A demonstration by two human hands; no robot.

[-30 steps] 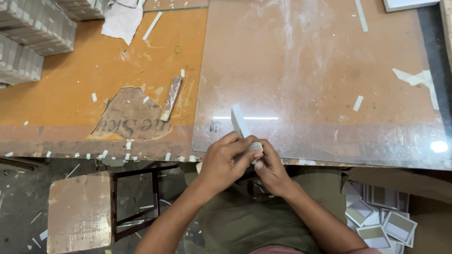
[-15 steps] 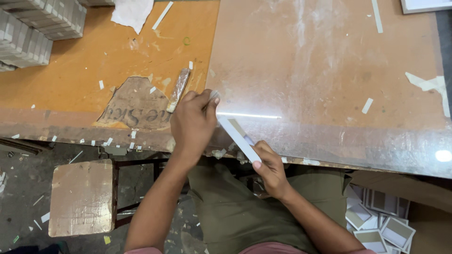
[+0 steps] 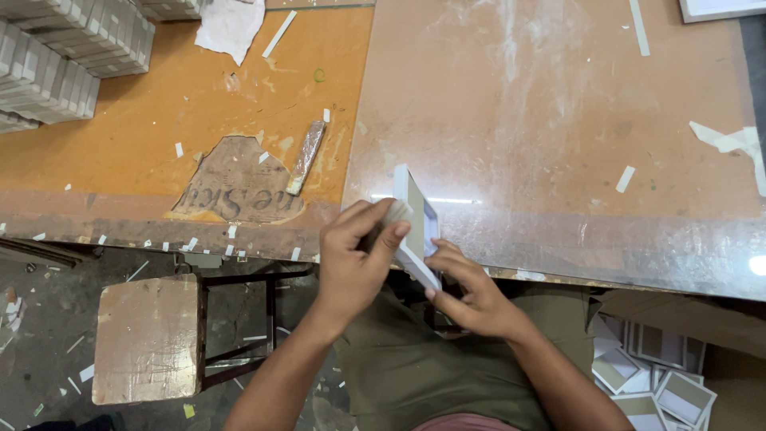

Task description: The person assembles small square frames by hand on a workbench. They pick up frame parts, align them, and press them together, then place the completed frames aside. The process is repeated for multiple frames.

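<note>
A small shallow white cardboard box tray (image 3: 415, 215) with a grey-brown inside is held on edge over the table's near rim. My left hand (image 3: 359, 255) grips its left side and presses a small pale pad against it with the fingertips. My right hand (image 3: 467, 291) pinches the tray's lower corner from below. A flat narrow stick-like tool (image 3: 306, 157) lies on the orange table top (image 3: 120, 152), apart from both hands.
A scratched glossy sheet (image 3: 558, 120) covers the table's right half, with paper strips scattered on it. Stacks of white boxes (image 3: 56, 60) stand at the far left. A wooden stool (image 3: 148, 335) sits below left. A carton of flat trays (image 3: 654, 375) lies at lower right.
My left hand came back from the table near the stick-like tool to the tray. The tray has been turned more upright, its open side facing right.
</note>
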